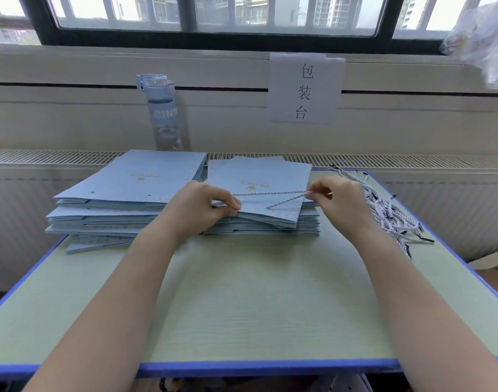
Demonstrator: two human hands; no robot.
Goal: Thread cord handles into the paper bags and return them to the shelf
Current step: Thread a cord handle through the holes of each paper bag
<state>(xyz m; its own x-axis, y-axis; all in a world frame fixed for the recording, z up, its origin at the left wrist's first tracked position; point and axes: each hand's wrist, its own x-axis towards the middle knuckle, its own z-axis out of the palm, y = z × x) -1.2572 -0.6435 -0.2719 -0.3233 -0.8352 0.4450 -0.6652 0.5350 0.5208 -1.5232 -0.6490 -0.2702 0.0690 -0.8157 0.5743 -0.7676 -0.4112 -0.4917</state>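
Note:
Two stacks of flat light-blue paper bags lie at the far side of the table. The top bag (264,179) of the right stack carries a white-and-blue twisted cord (270,193) stretched across its near edge. My left hand (202,205) pinches the bag's near left corner together with one end of the cord. My right hand (338,199) pinches the cord's other end just off the bag's right edge. The left stack (123,199) is untouched.
A bundle of loose cords (389,210) lies at the table's right edge. A blue water bottle (163,114) stands behind the left stack by the wall. A paper sign (304,89) hangs on the wall. The pale green table (256,292) has a blue rim.

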